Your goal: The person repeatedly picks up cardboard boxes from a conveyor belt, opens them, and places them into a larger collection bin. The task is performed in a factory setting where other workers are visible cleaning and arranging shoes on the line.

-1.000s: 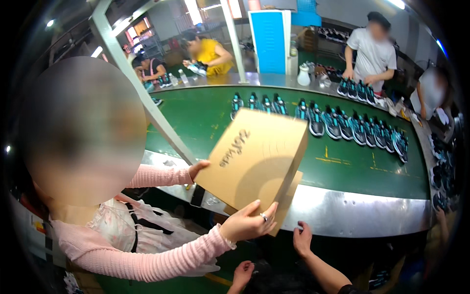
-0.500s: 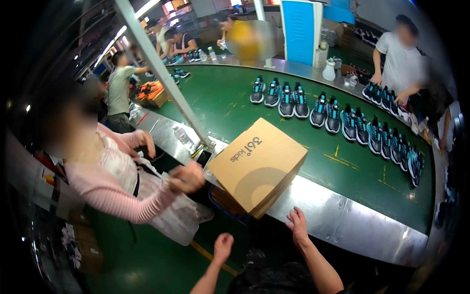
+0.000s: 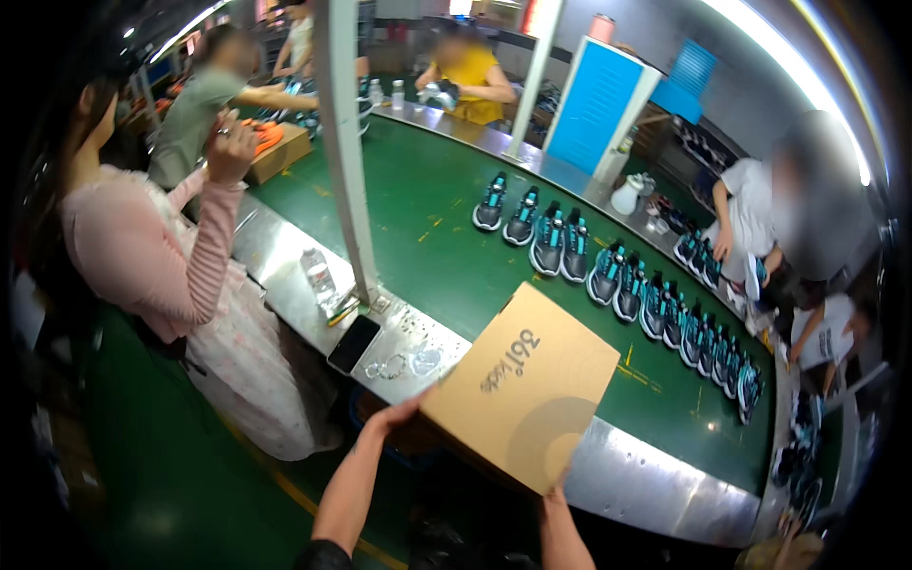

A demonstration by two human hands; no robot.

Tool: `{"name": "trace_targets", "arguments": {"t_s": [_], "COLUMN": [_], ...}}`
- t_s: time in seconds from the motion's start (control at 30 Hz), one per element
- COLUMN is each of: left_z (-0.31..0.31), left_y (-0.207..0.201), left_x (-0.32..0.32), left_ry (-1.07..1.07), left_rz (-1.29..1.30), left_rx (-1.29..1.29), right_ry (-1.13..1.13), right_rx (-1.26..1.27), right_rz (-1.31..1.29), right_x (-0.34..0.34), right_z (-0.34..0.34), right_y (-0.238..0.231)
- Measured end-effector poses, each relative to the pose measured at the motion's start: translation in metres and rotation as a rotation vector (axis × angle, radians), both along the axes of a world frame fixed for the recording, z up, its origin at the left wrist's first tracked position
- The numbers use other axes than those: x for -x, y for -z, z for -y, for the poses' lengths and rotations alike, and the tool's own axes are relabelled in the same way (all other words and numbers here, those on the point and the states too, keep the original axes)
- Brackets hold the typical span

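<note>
A brown cardboard box (image 3: 513,389) with dark print and a rounded darker patch lies over the steel edge and the green belt in front of me. My left hand (image 3: 407,412) grips the box's near left corner, its fingertips partly hidden by the box. At the near right corner my right hand (image 3: 555,494) holds the same box, most of its fingers out of sight behind the cardboard. Both forearms reach in from the lower edge.
Dark grey and teal sneakers (image 3: 560,242) line the green belt (image 3: 418,204). On the steel edge (image 3: 646,475) lie a phone (image 3: 354,344) and a plastic bottle (image 3: 318,275), beside a metal post (image 3: 344,142). A person in pink (image 3: 142,247) stands at left; others work across the belt.
Both my hands have come up from apart to take hold of the box at its near corners. The person in pink has drawn back and raised a hand. The view has shifted.
</note>
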State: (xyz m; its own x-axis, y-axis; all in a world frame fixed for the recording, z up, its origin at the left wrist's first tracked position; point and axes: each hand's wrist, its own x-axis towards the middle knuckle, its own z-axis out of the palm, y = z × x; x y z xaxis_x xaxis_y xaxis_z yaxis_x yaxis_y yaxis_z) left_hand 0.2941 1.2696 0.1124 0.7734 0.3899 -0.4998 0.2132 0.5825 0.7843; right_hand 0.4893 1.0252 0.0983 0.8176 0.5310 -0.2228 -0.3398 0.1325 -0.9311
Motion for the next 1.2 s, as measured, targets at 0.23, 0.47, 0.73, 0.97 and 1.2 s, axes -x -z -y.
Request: {"name": "trace_targets", "arguments": {"t_s": [0.23, 0.47, 0.73, 0.97, 1.2], "left_z": [0.053, 0.075, 0.102, 0.138, 0.200], "left_y": [0.011, -0.082, -0.178, -0.213, -0.166], "left_x": [-0.020, -0.013, -0.053, -0.091, -0.155], "left_ry": [-0.177, -0.213, 0.003, 0.093, 0.094], "left_rz": [0.271, 0.123, 0.214, -0.055, -0.006], "left_rx": [-0.339, 0.363, 0.446, 0.503, 0.308], "right_ry": [-0.006, -0.280, -0.356, -0.250, -0.187], "right_rx": [0.110, 0.260, 0.090, 0.128, 0.150], "right_rz": [-0.409, -0.389, -0.354, -0.336, -0.204], "right_x": [0.020, -0.022, -0.050, -0.085, -0.138], "right_z": [0.022, 0.020, 0.052, 0.099, 0.183], "right_y": [-0.038, -0.168, -0.269, -0.271, -0.246]}}
